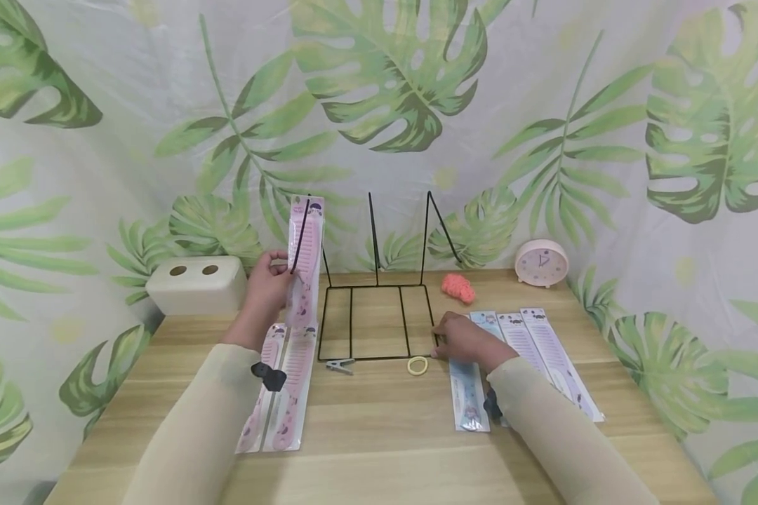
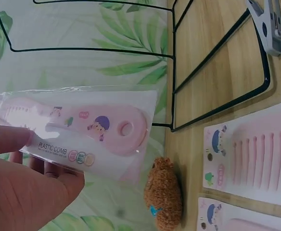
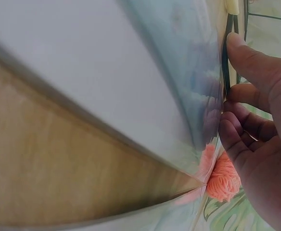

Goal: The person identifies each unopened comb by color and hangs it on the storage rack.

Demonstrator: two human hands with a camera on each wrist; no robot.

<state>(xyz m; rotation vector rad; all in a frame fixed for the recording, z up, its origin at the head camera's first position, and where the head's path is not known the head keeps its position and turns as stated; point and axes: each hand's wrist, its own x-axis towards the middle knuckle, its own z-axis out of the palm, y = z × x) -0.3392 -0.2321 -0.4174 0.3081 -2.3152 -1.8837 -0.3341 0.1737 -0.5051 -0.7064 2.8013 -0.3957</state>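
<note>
My left hand (image 1: 268,286) holds a pink plastic comb (image 1: 306,298) in a clear packet, upright at the left side of a black wire rack (image 1: 379,359). One slanted wire of the rack crosses in front of the packet, and another upright runs behind it. In the left wrist view the thumb lies on the front of the packet (image 2: 102,122), with the fingers behind. At the rack's front right corner, my right hand (image 1: 470,339) pinches the black wire (image 3: 225,62) between thumb and fingers. A yellow ring (image 1: 417,374) lies beside that hand.
Two packaged pink combs (image 1: 295,393) lie front left. On the right are blue packets (image 1: 469,393) and purple comb packets (image 1: 559,358). A grey clip (image 1: 340,365), coral yarn (image 1: 457,287), pink clock (image 1: 541,264), white box (image 1: 196,287) and brown plush (image 2: 164,197) stand around the rack.
</note>
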